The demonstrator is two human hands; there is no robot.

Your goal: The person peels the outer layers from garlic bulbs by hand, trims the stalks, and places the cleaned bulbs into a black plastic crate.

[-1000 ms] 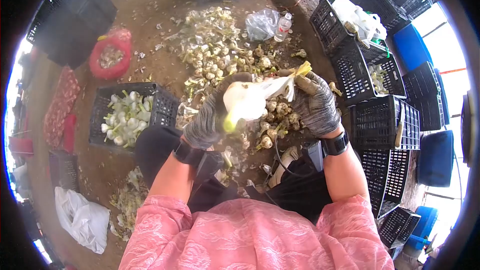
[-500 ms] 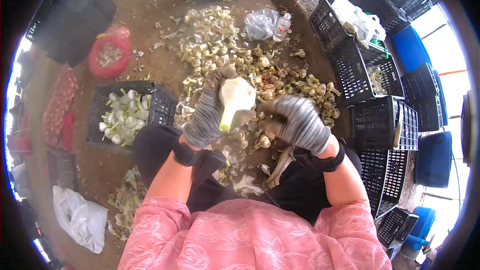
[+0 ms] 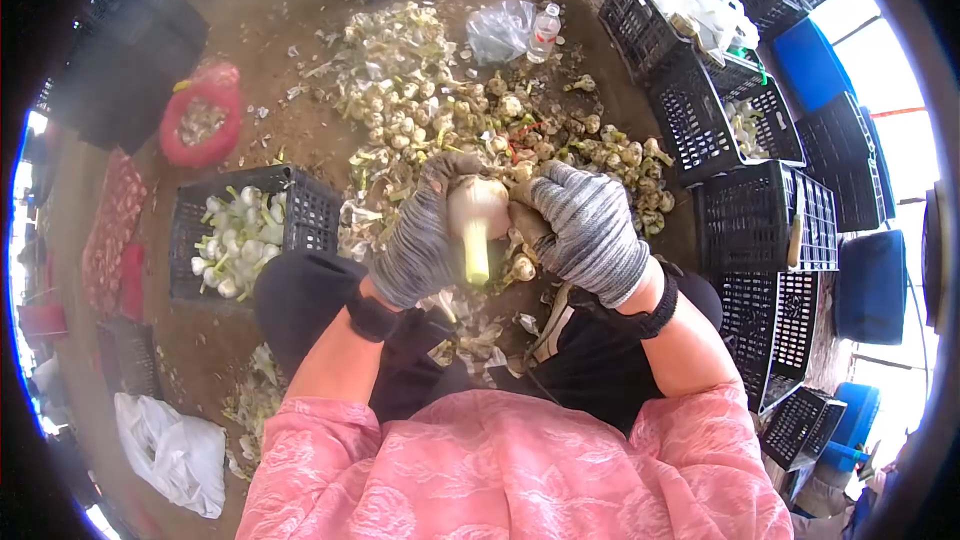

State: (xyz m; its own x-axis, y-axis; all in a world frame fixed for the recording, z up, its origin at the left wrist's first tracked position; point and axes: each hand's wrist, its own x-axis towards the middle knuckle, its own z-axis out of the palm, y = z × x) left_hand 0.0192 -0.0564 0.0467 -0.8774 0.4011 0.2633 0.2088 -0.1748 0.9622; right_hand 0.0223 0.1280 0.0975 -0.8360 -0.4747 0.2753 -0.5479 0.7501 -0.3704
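Observation:
A large pale garlic bulb [image 3: 478, 204], its cut green stem pointing down toward me, is held in my left hand [image 3: 418, 235]. Gloved in grey knit, those fingers wrap round the bulb's left and far side. My right hand [image 3: 590, 230], in a matching glove, is closed, with thumb and fingers pinching at the bulb's right edge. Its fingertips are partly hidden, so any loose skin between them cannot be made out. Beyond both hands lies a heap of untrimmed garlic bulbs [image 3: 400, 105] on the ground.
At my left stands a black crate [image 3: 312, 215] of cleaned bulbs. Stacked black crates [image 3: 755, 215] line the right side. A plastic bottle [image 3: 543, 35] and a clear bag [image 3: 498, 32] sit past the heap. A red mesh sack [image 3: 212, 152] and a white bag [image 3: 175, 450] lie leftward.
My right hand, blurred and apart from the bulb before, now meets its right edge. The bulb's stem has swung from leaning left to pointing nearly straight toward me. The camera view has shifted slightly.

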